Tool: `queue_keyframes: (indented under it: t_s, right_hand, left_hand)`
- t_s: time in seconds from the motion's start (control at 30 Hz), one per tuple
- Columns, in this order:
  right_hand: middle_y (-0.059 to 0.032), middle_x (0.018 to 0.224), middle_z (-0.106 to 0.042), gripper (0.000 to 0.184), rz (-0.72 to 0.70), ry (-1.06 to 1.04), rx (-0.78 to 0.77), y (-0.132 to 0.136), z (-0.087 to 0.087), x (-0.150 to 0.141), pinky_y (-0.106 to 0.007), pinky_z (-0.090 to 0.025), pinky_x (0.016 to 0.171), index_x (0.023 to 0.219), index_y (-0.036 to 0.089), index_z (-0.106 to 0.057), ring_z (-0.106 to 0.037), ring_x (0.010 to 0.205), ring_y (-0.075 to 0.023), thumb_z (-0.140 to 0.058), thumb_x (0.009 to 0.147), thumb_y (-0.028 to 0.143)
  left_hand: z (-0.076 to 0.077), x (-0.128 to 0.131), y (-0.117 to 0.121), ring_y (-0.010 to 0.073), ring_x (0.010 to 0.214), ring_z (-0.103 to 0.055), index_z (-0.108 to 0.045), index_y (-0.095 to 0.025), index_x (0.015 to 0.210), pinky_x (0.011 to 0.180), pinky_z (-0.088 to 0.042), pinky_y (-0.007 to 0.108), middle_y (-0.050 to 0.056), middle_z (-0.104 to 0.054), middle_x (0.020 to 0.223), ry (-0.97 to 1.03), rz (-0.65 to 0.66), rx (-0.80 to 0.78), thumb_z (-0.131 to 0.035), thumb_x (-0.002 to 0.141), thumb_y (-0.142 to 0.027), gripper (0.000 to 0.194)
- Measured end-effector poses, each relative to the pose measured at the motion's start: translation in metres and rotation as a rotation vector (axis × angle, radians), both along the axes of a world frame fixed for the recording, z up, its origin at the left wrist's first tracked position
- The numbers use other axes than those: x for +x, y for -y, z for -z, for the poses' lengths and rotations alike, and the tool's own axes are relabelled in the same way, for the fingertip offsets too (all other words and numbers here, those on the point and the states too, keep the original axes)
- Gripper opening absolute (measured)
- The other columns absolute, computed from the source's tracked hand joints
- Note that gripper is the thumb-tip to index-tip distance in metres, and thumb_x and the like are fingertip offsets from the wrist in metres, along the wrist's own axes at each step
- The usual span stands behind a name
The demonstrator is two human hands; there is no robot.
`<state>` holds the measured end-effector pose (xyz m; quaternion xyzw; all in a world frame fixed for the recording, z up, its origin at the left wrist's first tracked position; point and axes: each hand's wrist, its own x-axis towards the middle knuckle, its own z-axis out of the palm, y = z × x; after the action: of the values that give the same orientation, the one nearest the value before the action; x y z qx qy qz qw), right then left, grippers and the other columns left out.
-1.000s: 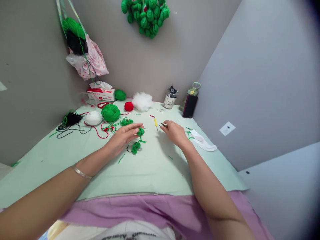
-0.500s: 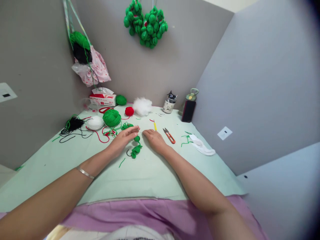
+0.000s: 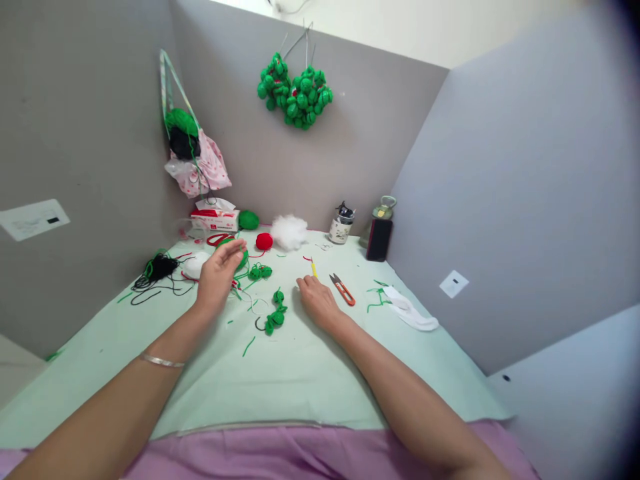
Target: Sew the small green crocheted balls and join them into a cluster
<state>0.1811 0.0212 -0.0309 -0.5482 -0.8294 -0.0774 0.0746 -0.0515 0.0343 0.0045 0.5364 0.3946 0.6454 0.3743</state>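
Observation:
My left hand (image 3: 217,277) is raised over the left side of the table, in front of the green yarn ball (image 3: 242,260). Its fingers are curved, with a gap to the thumb, and I see nothing held. On the table my right hand (image 3: 319,301) rests with fingers curled down and together; whatever they pinch, if anything, is hidden. Just beyond it lies a yellow-handled tool (image 3: 314,268), and to its right are orange thread snips (image 3: 343,291). Between the hands sits a green crocheted piece (image 3: 275,317) with a dark curved strand. A smaller green crocheted piece (image 3: 260,272) lies farther back.
At the back are a red yarn ball (image 3: 264,241), white stuffing (image 3: 290,232), a tissue box (image 3: 215,220), a jar (image 3: 341,227) and a phone (image 3: 379,240). Black yarn (image 3: 159,268) lies left; white fabric (image 3: 410,312) lies right. Grey partitions (image 3: 350,153) enclose the table.
My left hand has moved left and up, away from the green crocheted piece, and its fingers have curved. The right hand stays near its place. The camera view has tilted upward.

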Motion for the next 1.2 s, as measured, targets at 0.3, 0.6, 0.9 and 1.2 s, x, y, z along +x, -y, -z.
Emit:
queue_keyframes:
  t_s: [0.3, 0.6, 0.9, 1.2]
  right_hand:
    - [-0.0068, 0.095, -0.063, 0.02, 0.035, -0.385, 0.088, 0.005, -0.003, 0.014, -0.028, -0.041, 0.074, 0.098, 0.018, -0.064, -0.058, 0.086, -0.0182, -0.046, 0.092, 0.013]
    - [-0.0043, 0.085, -0.062, 0.016, -0.033, -0.641, 0.106, 0.007, -0.005, 0.017, -0.027, -0.041, 0.07, 0.088, 0.018, -0.064, -0.058, 0.076, -0.0162, -0.048, 0.089, 0.014]
    - [-0.0042, 0.085, -0.063, 0.016, -0.071, -0.646, 0.075, 0.009, -0.004, 0.015, -0.027, -0.041, 0.071, 0.088, 0.018, -0.064, -0.057, 0.075, -0.0156, -0.049, 0.089, 0.014]
    - [-0.0045, 0.086, -0.063, 0.015, -0.095, -0.682, 0.073, 0.012, -0.007, 0.015, -0.027, -0.041, 0.07, 0.089, 0.018, -0.064, -0.057, 0.074, -0.0151, -0.049, 0.089, 0.014]
  left_hand:
    - [-0.003, -0.028, -0.018, 0.0287, 0.126, -0.054, -0.072, -0.025, 0.099, 0.114, -0.032, 0.046, 0.007, -0.063, 0.13, -0.55, -0.069, 0.122, -0.061, 0.081, -0.039, 0.026]
    - [0.006, -0.053, -0.034, 0.0276, 0.073, -0.06, -0.072, -0.025, 0.064, 0.065, -0.039, 0.032, 0.007, -0.067, 0.071, -0.894, 0.018, -0.091, -0.072, 0.067, -0.04, 0.015]
    - [0.017, -0.065, -0.037, 0.0217, 0.057, -0.054, -0.065, -0.023, 0.057, 0.058, -0.031, 0.028, 0.004, -0.061, 0.056, -0.983, -0.167, -0.263, -0.072, 0.06, -0.037, 0.017]
    - [-0.009, -0.062, -0.038, 0.0134, 0.061, -0.052, -0.067, -0.019, 0.083, 0.061, -0.045, 0.027, -0.001, -0.062, 0.072, -0.118, -0.027, -0.153, -0.078, 0.062, -0.049, 0.038]
